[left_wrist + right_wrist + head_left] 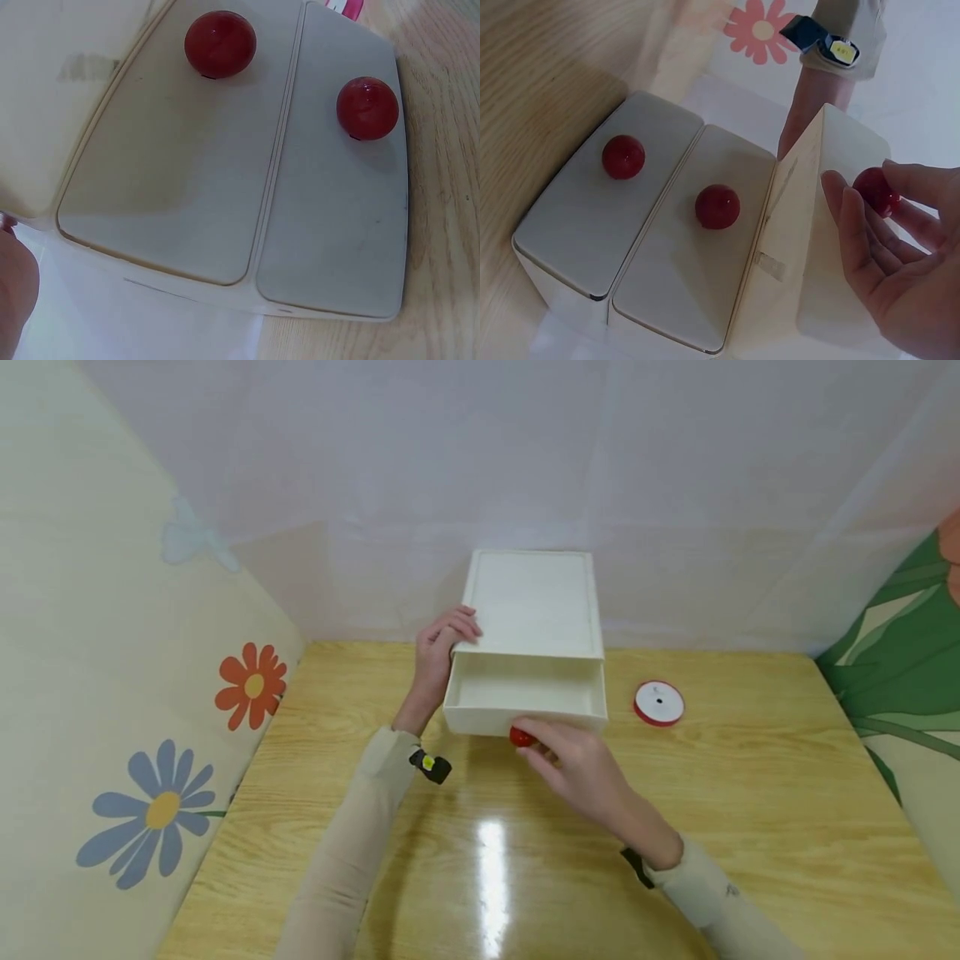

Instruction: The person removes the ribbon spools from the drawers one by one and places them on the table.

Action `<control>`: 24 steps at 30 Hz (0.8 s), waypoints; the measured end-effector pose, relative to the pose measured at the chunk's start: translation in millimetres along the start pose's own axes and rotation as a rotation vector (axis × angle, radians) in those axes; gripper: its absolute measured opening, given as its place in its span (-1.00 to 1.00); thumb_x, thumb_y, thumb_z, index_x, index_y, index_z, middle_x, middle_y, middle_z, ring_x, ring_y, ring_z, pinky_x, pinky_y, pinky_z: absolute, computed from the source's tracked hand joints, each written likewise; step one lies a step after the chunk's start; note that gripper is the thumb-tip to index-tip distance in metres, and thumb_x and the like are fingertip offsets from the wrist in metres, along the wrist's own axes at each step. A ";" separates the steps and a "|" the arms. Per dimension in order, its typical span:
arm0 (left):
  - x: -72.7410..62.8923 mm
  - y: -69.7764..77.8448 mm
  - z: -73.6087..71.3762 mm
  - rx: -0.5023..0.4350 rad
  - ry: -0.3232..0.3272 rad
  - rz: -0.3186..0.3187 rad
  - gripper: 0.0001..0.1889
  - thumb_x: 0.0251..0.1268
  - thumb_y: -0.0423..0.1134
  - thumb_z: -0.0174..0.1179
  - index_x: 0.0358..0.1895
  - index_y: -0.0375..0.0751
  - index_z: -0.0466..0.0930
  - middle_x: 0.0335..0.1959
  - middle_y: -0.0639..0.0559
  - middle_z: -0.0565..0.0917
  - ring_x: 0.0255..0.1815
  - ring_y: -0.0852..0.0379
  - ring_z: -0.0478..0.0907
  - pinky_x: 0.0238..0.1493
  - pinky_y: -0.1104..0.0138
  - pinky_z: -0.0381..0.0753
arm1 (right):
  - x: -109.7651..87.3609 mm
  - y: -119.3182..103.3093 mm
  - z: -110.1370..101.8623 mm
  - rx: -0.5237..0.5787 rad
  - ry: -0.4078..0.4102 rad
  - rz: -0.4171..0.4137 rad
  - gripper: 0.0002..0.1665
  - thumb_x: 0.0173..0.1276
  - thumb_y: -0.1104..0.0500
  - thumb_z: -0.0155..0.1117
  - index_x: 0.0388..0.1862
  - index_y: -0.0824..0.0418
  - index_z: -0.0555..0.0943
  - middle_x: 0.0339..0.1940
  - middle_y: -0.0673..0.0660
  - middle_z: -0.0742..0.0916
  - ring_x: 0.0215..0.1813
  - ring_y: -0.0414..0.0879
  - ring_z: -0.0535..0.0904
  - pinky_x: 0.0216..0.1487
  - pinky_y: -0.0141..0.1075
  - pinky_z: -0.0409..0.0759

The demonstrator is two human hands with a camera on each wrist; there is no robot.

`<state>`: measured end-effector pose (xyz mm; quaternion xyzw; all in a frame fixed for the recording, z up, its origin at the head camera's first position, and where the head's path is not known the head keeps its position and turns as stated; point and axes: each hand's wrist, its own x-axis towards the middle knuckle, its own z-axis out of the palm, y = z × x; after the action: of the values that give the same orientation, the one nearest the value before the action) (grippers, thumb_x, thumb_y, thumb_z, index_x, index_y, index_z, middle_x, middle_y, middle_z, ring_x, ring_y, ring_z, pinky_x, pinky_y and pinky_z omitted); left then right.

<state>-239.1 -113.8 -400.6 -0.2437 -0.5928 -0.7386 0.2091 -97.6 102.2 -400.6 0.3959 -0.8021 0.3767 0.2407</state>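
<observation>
A white drawer cabinet [532, 602] stands on the wooden table against the back wall. Its top drawer [525, 720] is pulled out toward me, showing its pale inside. My right hand [581, 768] pinches the red round knob [876, 191] on that drawer's front between thumb and fingers. My left hand [442, 647] rests on the cabinet's upper left edge, its fingers lying over the top. Below, two pushed-in drawers carry red knobs: the middle drawer's knob [220, 43] and the lowest drawer's knob [367, 108]. Little of the left hand shows in its own wrist view.
A ribbon spool [659, 702], white-faced with a red rim, lies on the table [750, 777] right of the cabinet. Flower-patterned cloth [157, 810] hangs at the left side, and leaf-patterned cloth [915, 635] at the right. A pale sheet [420, 460] covers the back.
</observation>
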 end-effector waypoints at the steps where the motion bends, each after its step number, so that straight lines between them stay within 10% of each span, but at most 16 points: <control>1: -0.1 -0.1 -0.3 0.000 -0.002 0.001 -0.74 0.26 -0.55 -0.12 -0.55 -0.68 0.41 -0.41 0.17 0.70 0.03 0.07 0.57 0.38 0.13 0.36 | 1.9 1.9 0.3 -0.003 -0.002 0.005 -0.56 0.15 0.44 0.54 0.05 0.39 0.69 -0.23 0.20 0.81 -0.35 -0.10 0.74 -0.38 -0.33 0.73; 15: -1.7 -1.0 0.4 -0.030 0.004 -0.037 -0.67 0.24 -0.54 -0.09 -0.60 -0.26 0.60 -0.40 0.13 0.72 0.06 0.03 0.56 0.40 0.12 0.34 | 22.0 26.4 1.3 -0.048 -0.021 0.083 -0.58 0.25 0.40 0.50 0.10 0.39 0.68 -0.19 0.25 0.81 -0.37 -0.04 0.74 -0.37 -0.24 0.74; 24: -1.6 -3.7 0.6 -0.015 -0.008 -0.022 -0.74 0.25 -0.52 -0.09 -0.56 -0.55 0.50 -0.39 0.13 0.72 0.06 0.01 0.55 0.40 0.11 0.34 | 31.2 36.9 -0.9 -0.066 -0.052 0.118 -0.60 0.32 0.38 0.45 0.14 0.38 0.66 -0.15 0.26 0.81 -0.34 -0.02 0.75 -0.32 -0.20 0.75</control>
<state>-240.1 -112.4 -404.3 -0.2415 -0.5906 -0.7445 0.1966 -145.4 103.5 -393.9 0.3494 -0.8421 0.3532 0.2100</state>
